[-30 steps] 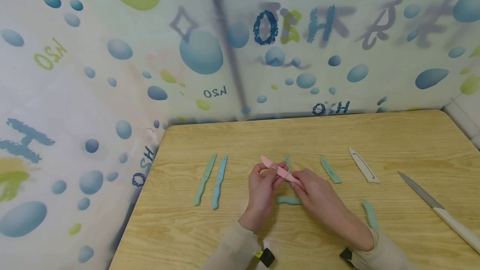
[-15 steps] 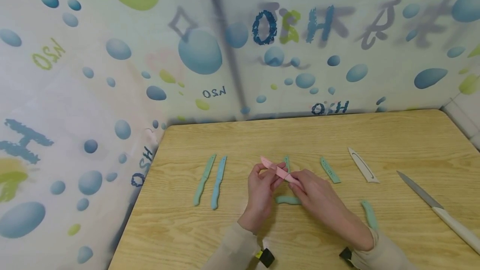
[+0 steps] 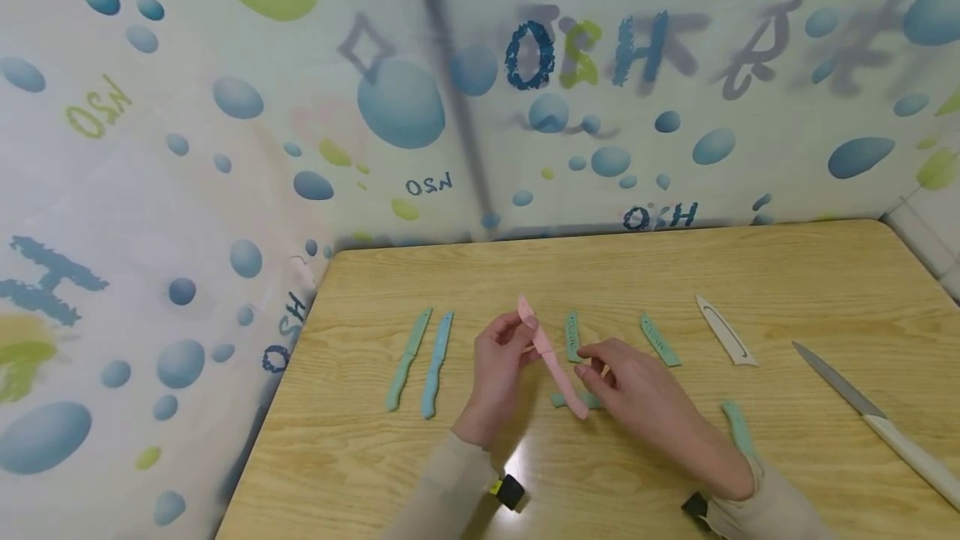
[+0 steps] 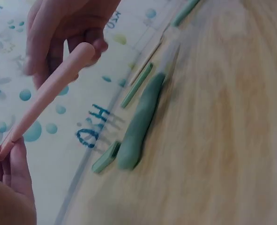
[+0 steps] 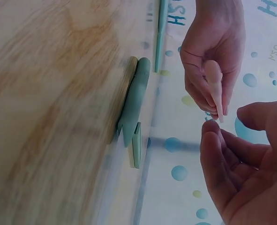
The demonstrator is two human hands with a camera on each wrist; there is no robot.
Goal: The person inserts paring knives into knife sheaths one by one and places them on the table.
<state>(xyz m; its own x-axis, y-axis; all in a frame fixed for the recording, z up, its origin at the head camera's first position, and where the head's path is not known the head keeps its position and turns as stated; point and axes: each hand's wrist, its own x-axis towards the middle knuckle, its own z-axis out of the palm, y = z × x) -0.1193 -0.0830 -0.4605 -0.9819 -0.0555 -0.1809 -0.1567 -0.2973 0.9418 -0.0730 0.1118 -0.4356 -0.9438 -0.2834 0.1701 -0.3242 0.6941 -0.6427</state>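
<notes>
My left hand (image 3: pixel 498 361) pinches a pink knife (image 3: pixel 557 373) by its sheathed blade between thumb and fingers, above the table. The pink handle (image 4: pixel 51 93) slants down toward my right hand (image 3: pixel 637 394). That hand has bent fingers and a gap between thumb and forefinger, with nothing held, as the right wrist view shows. Beneath the pink handle lies a green knife (image 3: pixel 592 401), partly hidden by it and by my right hand. A green sheath (image 3: pixel 572 332) rests just behind, and a second green sheath (image 3: pixel 660 342) lies farther right.
On the left of the wooden table (image 3: pixel 337 457) lie a green sheathed knife (image 3: pixel 409 361) and a blue sheathed knife (image 3: pixel 437 367). To the right are a white sheath (image 3: pixel 726 332), a bare-bladed white-handled knife (image 3: pixel 892 436) and a green handle (image 3: pixel 739 430), partly behind my right forearm.
My right hand has let go of the pink knife's handle. The left hand has shifted a little left, and the knife has swung steeper, its handle end now nearer me.
</notes>
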